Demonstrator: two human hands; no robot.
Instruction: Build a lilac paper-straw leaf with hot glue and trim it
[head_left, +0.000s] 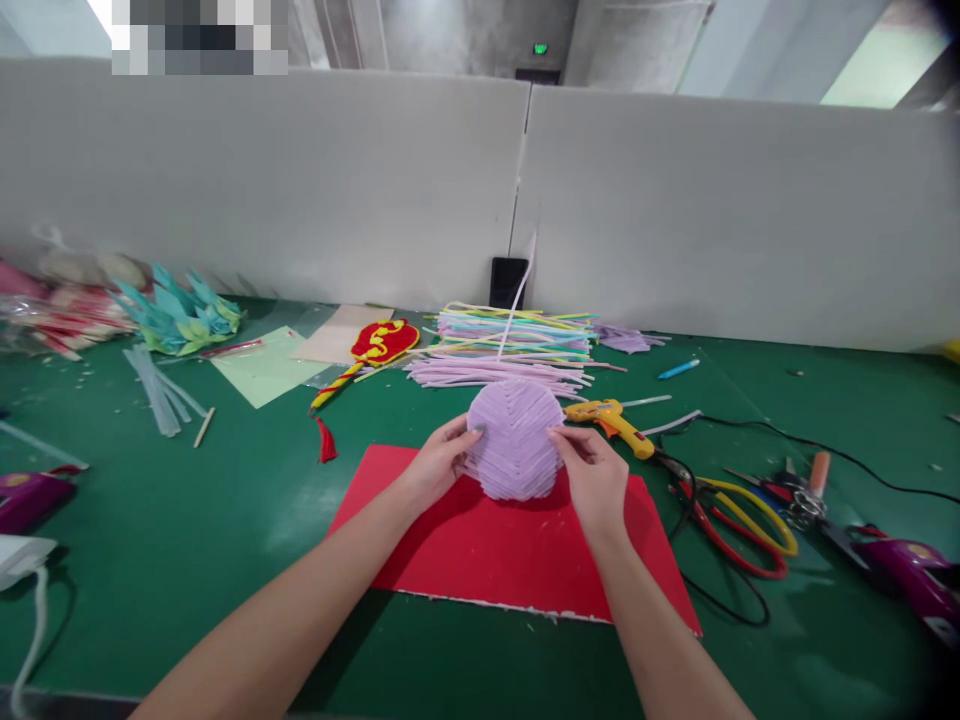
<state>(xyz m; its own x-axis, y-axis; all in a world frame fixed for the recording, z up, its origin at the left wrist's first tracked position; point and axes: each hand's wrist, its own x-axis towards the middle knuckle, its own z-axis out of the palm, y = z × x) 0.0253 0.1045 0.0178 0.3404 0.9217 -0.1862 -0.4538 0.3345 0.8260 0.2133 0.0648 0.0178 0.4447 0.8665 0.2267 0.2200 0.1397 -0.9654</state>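
Note:
A round lilac piece [515, 437] woven from pipe cleaners in a chevron pattern is held up over a red sheet [487, 550] on the green table [225, 520]. My left hand [439, 462] grips its left edge, fingers closed on it. Pinching its right edge is my right hand [592, 470]. Both forearms reach in from the bottom of the view.
A stack of pastel pipe cleaners [510, 345] lies behind the piece. A yellow glue gun [611, 420], scissors [739, 520], pliers [802, 500] and a black cable [810, 445] sit at the right. Teal paper flowers [180, 315], glue sticks [161, 390] and a red ornament [382, 342] lie at the left.

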